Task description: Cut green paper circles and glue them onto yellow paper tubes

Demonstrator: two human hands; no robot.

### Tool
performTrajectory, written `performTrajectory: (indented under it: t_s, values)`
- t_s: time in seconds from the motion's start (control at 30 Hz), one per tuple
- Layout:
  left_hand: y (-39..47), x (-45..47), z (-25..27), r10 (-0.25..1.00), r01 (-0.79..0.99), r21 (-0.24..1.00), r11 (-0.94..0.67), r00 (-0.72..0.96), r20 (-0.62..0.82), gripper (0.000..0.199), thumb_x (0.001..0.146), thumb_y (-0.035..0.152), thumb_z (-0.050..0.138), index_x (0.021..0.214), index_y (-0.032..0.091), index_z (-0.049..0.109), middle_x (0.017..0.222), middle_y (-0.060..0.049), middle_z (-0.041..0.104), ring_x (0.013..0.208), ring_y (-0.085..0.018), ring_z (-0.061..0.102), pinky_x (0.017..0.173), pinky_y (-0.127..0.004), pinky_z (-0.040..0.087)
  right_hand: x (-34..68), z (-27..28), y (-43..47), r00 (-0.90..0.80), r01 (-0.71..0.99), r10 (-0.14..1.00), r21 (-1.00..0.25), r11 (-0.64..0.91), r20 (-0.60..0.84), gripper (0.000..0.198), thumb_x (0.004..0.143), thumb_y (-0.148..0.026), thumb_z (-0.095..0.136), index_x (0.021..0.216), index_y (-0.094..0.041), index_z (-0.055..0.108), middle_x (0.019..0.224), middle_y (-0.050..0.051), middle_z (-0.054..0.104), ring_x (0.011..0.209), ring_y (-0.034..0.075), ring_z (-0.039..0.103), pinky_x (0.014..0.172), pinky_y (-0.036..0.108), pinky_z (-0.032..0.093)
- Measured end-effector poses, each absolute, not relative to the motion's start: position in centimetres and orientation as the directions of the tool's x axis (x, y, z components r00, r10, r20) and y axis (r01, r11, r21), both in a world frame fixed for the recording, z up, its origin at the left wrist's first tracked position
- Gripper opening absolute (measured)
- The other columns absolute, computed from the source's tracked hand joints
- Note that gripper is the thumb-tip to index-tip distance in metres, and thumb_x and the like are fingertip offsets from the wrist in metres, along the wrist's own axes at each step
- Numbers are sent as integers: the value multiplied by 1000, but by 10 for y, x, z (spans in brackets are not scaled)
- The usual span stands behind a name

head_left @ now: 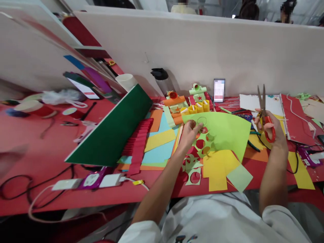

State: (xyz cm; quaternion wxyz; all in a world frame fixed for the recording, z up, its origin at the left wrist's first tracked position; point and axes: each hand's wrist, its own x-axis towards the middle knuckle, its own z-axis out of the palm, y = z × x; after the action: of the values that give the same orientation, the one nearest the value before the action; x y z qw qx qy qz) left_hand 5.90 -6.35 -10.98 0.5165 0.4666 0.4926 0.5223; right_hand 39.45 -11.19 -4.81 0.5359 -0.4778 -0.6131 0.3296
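My right hand [272, 130] grips red-handled scissors [262, 101], with the blades pointing up and slightly apart. At the upper left of a light green paper sheet [225, 131], my left hand [189, 133] has its fingers closed on the sheet beside a drawn pencil circle. Round cut-outs run along the sheet's left part, with red showing through them. Below lie green paper scraps with round holes [194, 177], yellow paper pieces [215, 172] and a pale green square [240, 176].
Rolled-paper models [174, 104] and yellow paper rolls [199, 107] stand behind the sheet. A green board [111, 128] leans on the left near crimson pleated paper [138, 145]. A phone [219, 90] and a bottle [163, 81] are by the partition. Cables and a power strip [93, 179] lie near the front edge.
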Motion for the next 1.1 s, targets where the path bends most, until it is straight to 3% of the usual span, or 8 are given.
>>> performTrajectory:
  t_s: [0.1, 0.2, 0.33, 0.43, 0.53, 0.67, 0.87, 1.1]
  values:
    - [-64, 63, -115, 1000, -139, 990, -4, -16, 2, 41, 82, 45, 74, 84, 26, 37, 69, 3, 63, 66, -18, 67, 66, -30, 50, 386, -41, -121, -66, 191, 962, -942, 274, 267, 94, 72, -100, 51, 128, -25, 67, 87, 7, 68, 61, 19, 58, 53, 32, 50]
    - [-65, 65, -112, 999, -110, 993, -34, -22, 32, 36, 88, 42, 68, 84, 26, 35, 68, 2, 65, 64, -16, 64, 65, -29, 46, 374, -32, -139, -286, 176, 955, -976, 127, 73, 103, 66, -105, 48, 127, -25, 67, 84, 8, 68, 59, 20, 57, 55, 35, 52]
    - [-64, 66, -102, 999, -21, 999, -47, -17, 46, 32, 91, 39, 63, 81, 26, 36, 63, 3, 63, 56, -14, 55, 58, -27, 38, 348, -28, -149, -601, 184, 771, -975, -126, -213, 95, 67, -98, 61, 126, -24, 67, 90, 8, 69, 66, 20, 62, 63, 36, 55]
    - [-60, 65, -96, 1000, -24, 1000, -11, -29, 10, 31, 90, 39, 64, 83, 26, 37, 61, 6, 59, 49, -11, 43, 52, -26, 32, 326, -34, -141, -635, 215, 704, -948, -233, -318, 74, 79, -86, 65, 120, -24, 67, 85, 4, 67, 60, 17, 60, 55, 30, 52]
    - [-58, 64, -92, 999, -87, 996, 36, -27, -39, 33, 89, 39, 66, 85, 26, 35, 60, 7, 55, 44, -10, 36, 48, -25, 27, 309, -45, -133, -593, 234, 728, -939, -252, -343, 62, 89, -82, 56, 115, -26, 66, 79, 1, 66, 58, 16, 60, 53, 29, 52]
    - [-60, 65, -90, 998, -141, 988, 56, -20, -59, 35, 89, 41, 67, 86, 26, 35, 60, 7, 52, 44, -9, 34, 47, -25, 27, 289, -59, -130, -581, 258, 737, -937, -237, -347, 57, 91, -80, 56, 110, -26, 66, 78, 2, 69, 56, 17, 63, 55, 31, 54]
    - [-67, 72, -97, 992, -193, 981, 24, -114, -47, 35, 89, 41, 66, 85, 25, 35, 66, 7, 52, 49, -9, 40, 51, -24, 35, 249, -77, -130, -500, 145, 847, -982, -123, -180, 58, 97, -78, 47, 116, -25, 61, 81, 2, 70, 60, 17, 66, 57, 31, 55]
    - [-72, 86, -121, 996, -189, 982, 9, -88, -26, 42, 93, 53, 65, 82, 27, 33, 66, 5, 49, 56, -15, 49, 55, -29, 44, 232, -91, -130, -419, 180, 904, -984, -7, -83, 49, 101, -69, 49, 116, -23, 59, 81, 2, 70, 57, 15, 65, 57, 29, 55]
